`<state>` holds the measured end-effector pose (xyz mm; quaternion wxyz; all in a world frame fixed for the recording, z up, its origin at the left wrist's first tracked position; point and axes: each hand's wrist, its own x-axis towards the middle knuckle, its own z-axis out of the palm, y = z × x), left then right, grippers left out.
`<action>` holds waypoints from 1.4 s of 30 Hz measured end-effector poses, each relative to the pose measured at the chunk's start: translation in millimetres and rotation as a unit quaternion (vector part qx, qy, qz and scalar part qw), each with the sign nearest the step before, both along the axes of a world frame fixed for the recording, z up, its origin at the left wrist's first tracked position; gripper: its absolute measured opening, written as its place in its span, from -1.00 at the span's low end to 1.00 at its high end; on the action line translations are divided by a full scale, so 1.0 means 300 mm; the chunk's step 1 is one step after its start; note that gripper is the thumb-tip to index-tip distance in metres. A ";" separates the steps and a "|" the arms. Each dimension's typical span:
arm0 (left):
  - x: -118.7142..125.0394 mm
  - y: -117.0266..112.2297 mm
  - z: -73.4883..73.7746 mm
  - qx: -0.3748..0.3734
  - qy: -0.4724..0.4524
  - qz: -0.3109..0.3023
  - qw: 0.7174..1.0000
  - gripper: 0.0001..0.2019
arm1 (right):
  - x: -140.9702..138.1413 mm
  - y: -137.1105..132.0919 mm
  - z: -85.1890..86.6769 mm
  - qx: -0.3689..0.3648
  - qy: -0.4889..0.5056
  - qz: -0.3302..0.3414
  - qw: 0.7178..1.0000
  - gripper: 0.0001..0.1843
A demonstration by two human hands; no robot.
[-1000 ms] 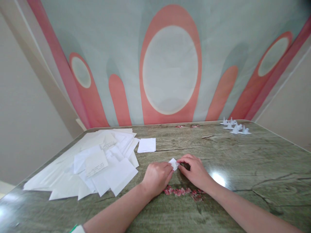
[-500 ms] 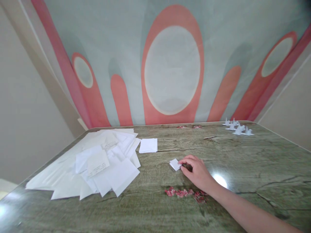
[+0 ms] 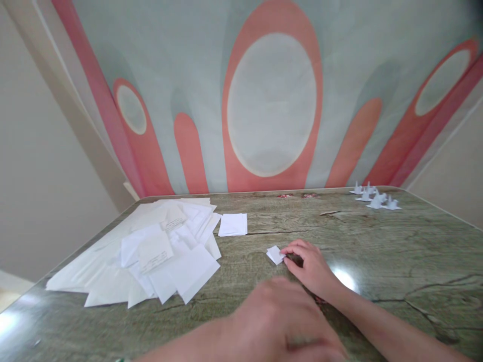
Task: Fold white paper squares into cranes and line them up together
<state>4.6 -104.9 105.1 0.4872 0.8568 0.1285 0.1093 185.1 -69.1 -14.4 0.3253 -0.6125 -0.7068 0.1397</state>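
Between the thumb and fingertips of my right hand [image 3: 310, 266] is the edge of a small folded white paper [image 3: 274, 255], resting on the wood-grain table [image 3: 256, 276]. My left hand [image 3: 277, 322] is large and blurred in the lower middle, nearer the camera than the right one. Its fingers point to the lower right and are smeared by motion, so what they do is unclear. It covers most of a pink flower print on the tabletop. A neat stack of square white papers [image 3: 233, 224] lies beyond, to the left of the folded paper.
A wide spread of loose white sheets [image 3: 166, 256] covers the table's left side. Several folded paper figures [image 3: 377, 200] stand at the back right corner. Behind the table's far edge rises a wall with a coral and grey pattern [image 3: 271, 100].
My left hand has come into view from the lower left. The right hand keeps its pinch on the folded paper, and the whole view has shifted slightly.
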 end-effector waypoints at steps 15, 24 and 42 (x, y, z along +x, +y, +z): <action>-0.018 0.281 -0.275 0.275 0.062 0.209 0.936 -0.85 | -0.002 0.000 0.014 -0.009 0.000 -0.003 1.000 -0.85; -0.013 0.278 -0.291 0.270 0.042 0.220 0.937 -0.85 | 0.005 0.007 -0.006 0.014 -0.010 -0.058 0.998 -0.86; -0.013 0.278 -0.293 0.291 0.046 0.210 0.932 -0.86 | 0.005 0.006 -0.007 -0.007 -0.020 -0.064 0.998 -0.89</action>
